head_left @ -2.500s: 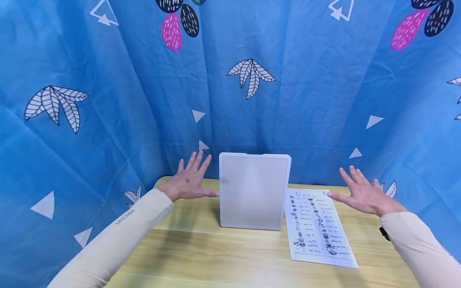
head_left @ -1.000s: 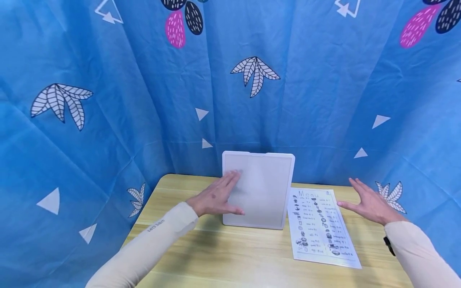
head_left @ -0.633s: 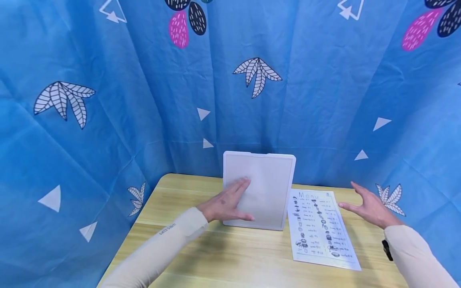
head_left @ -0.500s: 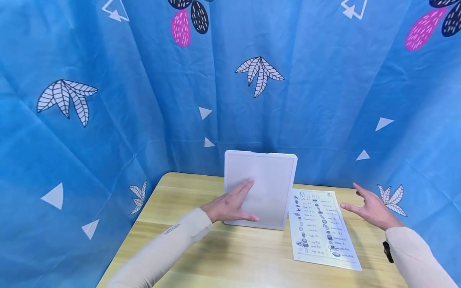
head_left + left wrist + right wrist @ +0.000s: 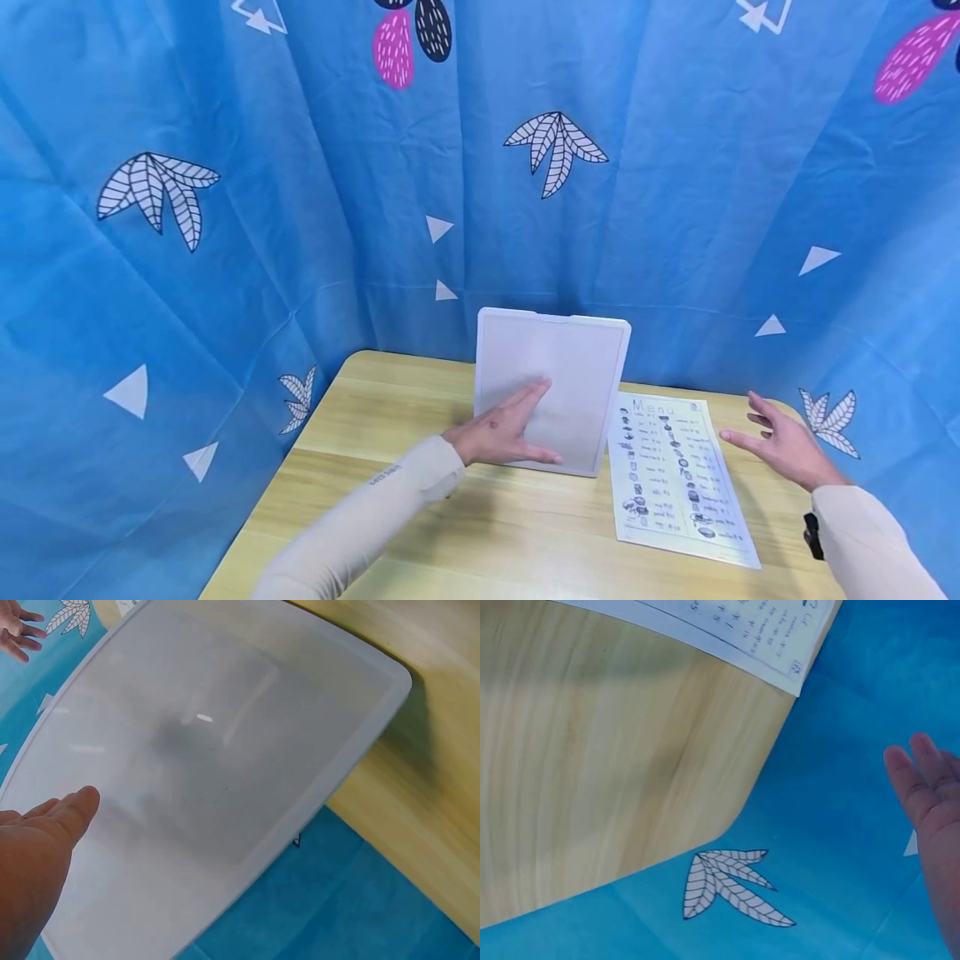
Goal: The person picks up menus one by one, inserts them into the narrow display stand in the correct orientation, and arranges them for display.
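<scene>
A white rectangular board (image 5: 581, 367) with a raised rim and a notch in its top edge stands upright at the back of the table. In front of it my left hand (image 5: 498, 432) is held with fingers extended and thumb apart, overlapping the board's lower left part. The left wrist view shows the board's smooth face (image 5: 225, 787) beyond the fingertips (image 5: 88, 801). To the right of the board lies a paper sheet (image 5: 667, 517) headed "Menu", with handwriting and small drawings. My right hand (image 5: 789, 448) hovers past the sheet's right edge, fingers loosely bent and holding nothing.
The light wooden table (image 5: 375, 408) has rounded back corners. A blue patterned curtain (image 5: 675, 208) hangs close behind it and along both sides. In the right wrist view, the sheet's corner (image 5: 780, 667) reaches the table edge.
My left hand has moved right from beside the board to in front of it. My right hand's fingers have gone from spread to loosely bent. Board and sheet stay in place; the view has shifted slightly.
</scene>
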Tool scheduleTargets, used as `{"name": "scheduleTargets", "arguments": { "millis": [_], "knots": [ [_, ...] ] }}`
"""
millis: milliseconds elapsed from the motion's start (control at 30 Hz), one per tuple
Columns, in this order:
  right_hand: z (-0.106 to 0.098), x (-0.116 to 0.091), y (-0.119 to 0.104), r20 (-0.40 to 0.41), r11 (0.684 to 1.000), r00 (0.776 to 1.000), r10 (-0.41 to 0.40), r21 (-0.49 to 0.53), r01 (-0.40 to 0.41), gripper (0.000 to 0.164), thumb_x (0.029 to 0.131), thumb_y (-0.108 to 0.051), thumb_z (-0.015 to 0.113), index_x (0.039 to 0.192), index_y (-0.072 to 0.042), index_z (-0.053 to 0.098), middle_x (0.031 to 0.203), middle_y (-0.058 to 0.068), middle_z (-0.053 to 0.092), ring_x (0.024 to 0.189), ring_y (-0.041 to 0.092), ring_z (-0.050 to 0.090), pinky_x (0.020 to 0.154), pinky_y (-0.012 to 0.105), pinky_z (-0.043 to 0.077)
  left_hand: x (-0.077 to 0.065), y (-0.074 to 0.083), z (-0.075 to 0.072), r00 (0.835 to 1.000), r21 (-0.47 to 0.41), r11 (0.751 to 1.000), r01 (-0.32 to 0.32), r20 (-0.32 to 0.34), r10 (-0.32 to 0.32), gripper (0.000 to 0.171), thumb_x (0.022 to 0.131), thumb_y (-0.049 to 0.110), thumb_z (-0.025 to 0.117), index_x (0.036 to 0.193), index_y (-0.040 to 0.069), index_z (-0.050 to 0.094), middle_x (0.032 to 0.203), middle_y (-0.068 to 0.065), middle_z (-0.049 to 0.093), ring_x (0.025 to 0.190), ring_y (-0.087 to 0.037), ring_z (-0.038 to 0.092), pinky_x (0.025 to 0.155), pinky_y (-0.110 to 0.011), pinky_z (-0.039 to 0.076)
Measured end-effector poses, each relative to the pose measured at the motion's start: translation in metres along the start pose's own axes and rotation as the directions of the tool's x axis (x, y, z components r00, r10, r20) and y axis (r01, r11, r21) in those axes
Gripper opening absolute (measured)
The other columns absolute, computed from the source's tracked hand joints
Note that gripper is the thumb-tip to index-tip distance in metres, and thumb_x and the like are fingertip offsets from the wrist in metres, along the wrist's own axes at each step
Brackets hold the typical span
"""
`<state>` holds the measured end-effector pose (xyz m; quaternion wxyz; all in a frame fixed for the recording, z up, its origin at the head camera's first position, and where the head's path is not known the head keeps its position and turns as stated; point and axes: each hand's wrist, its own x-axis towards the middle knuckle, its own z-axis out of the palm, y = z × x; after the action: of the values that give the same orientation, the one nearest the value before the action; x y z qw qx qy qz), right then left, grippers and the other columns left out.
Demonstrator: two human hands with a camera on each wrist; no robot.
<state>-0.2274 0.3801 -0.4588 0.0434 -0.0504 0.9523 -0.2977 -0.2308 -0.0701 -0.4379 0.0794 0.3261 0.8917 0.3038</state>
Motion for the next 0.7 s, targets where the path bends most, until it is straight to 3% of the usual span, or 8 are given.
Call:
{"name": "scheduleTargets", "arguments": {
  "millis": [200,533,700],
  "knots": [
    [0.006,0.001,0.010,-0.006,1.000,1.000,-0.006,0.015,0.007,0.102,0.095,-0.044,0.066,0.154,0.010,0.002,0.147,0.046,0.023,0.127,0.064,0.033,0.093,0.070,0.041,0.007,-0.001,0.009,1.000,-0.029,1.000,-0.011,-0.002,0.011,0.112,0.081,0.052,0.080,0.161,0.012,0.013,0.166,-0.002,0.015,0.150,-0.018,0.019,0.118,-0.043,0.026],
    [0.016,0.003,0.021,0.006,0.996,0.998,0.058,0.070,-0.058,0.107,0.094,-0.050,0.065,0.154,0.010,-0.001,0.150,0.044,0.018,0.131,0.063,0.029,0.095,0.069,0.041,0.016,0.005,0.022,1.000,-0.068,0.998,-0.015,0.007,0.015,0.111,0.080,0.052,0.081,0.161,0.014,0.016,0.165,0.001,0.018,0.149,-0.018,0.025,0.116,-0.045,0.029],
    [0.022,0.001,0.025,-0.020,0.996,0.998,0.065,0.068,-0.063,0.107,0.094,-0.050,0.066,0.154,0.011,0.003,0.150,0.044,0.021,0.131,0.062,0.031,0.095,0.068,0.041,0.021,0.005,0.029,1.000,-0.058,0.998,-0.016,0.009,0.016,0.112,0.078,0.058,0.079,0.161,0.015,0.017,0.165,0.001,0.019,0.149,-0.018,0.025,0.116,-0.045,0.029]
  ]
}}
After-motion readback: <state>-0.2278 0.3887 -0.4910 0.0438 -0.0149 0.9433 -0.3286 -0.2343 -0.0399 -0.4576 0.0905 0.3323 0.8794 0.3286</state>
